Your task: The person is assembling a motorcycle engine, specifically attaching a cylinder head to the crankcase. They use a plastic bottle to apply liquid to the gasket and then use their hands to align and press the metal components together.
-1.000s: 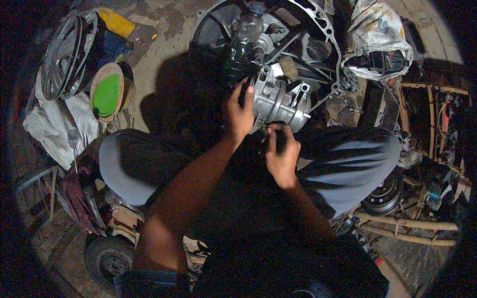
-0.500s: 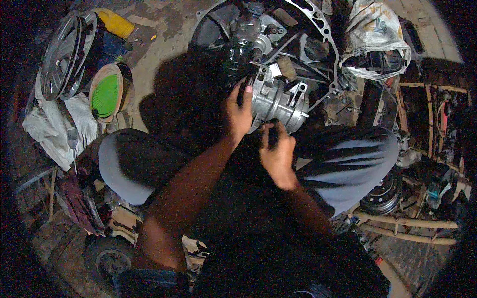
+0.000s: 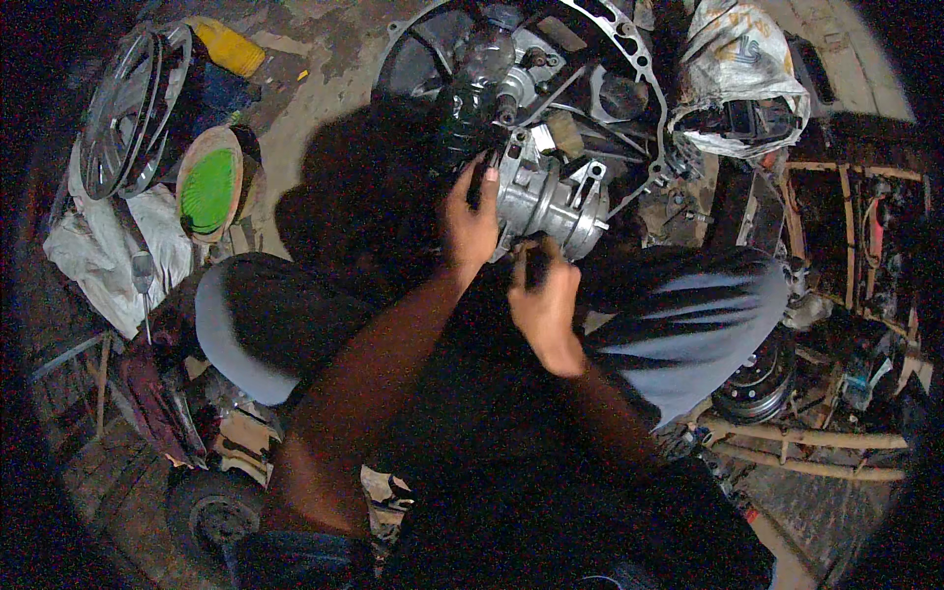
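A silver cylindrical metal machine part [image 3: 551,208] with mounting lugs is tilted in front of me, above my crossed legs. My left hand [image 3: 474,218] grips its left end, thumb up along the metal. Close against the part's near side is my right hand [image 3: 546,300], its fingers curled; whatever they pinch is too dark to make out. Just beyond the part lies a brush [image 3: 564,135] with pale bristles. Behind it sits a large round metal housing [image 3: 644,69] with a clear plastic bottle [image 3: 489,59] in it.
Wheel-like rings [image 3: 128,113], a green-faced oval object [image 3: 210,190] and a yellow container [image 3: 228,46] lie to the left. A white sack [image 3: 737,49] stands at the back right. Near my right knee is a dark wheel [image 3: 755,383]; a tyre [image 3: 211,516] lies at the lower left.
My right hand has shifted slightly left along the part's near side. The left hand keeps its grip, and the part has barely moved.
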{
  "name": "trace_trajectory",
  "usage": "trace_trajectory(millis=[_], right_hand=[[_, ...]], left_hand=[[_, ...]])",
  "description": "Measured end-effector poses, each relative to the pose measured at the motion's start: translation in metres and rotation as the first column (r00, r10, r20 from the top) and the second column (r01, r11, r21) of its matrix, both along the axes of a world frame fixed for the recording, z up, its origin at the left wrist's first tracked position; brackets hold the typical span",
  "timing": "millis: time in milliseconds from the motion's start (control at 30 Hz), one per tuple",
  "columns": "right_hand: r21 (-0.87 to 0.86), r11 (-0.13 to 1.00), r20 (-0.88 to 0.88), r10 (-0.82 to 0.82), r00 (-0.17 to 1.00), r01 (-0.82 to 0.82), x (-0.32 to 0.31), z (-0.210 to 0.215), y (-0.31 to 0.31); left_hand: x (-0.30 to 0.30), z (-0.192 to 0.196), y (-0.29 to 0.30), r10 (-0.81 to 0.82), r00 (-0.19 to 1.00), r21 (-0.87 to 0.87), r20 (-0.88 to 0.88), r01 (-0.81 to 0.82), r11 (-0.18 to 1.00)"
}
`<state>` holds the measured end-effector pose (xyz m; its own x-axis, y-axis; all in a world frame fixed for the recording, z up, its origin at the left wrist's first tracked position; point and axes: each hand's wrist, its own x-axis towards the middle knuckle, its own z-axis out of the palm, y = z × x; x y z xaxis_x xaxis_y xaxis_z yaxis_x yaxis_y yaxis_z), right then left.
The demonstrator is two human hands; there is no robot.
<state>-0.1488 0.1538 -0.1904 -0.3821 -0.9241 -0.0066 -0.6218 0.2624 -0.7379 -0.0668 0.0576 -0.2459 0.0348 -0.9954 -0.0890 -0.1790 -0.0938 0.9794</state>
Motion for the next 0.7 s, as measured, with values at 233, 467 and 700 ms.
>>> trace_trajectory(millis=[233, 467, 700], right_hand=[[0.042, 0.999, 0.03, -0.002, 1.0, 0.001, -0.003, 0.001, 0.0], [0.028, 0.999, -0.006, -0.021, 1.0, 0.021, -0.001, -0.002, -0.003], [0.059, 0.997, 0.131, -0.056, 0.99, 0.049, -0.006, 0.018, 0.021]], left_hand=[[-0.001, -0.006, -0.001, -0.008, 0.999, -0.015, -0.031, 0.008, 1.0], [0.0, -0.004, -0.002, -0.029, 0.998, -0.008, -0.057, 0.029, 1.0], [-0.001, -0.007, -0.002, -0.003, 0.999, -0.031, -0.033, 0.002, 1.0]])
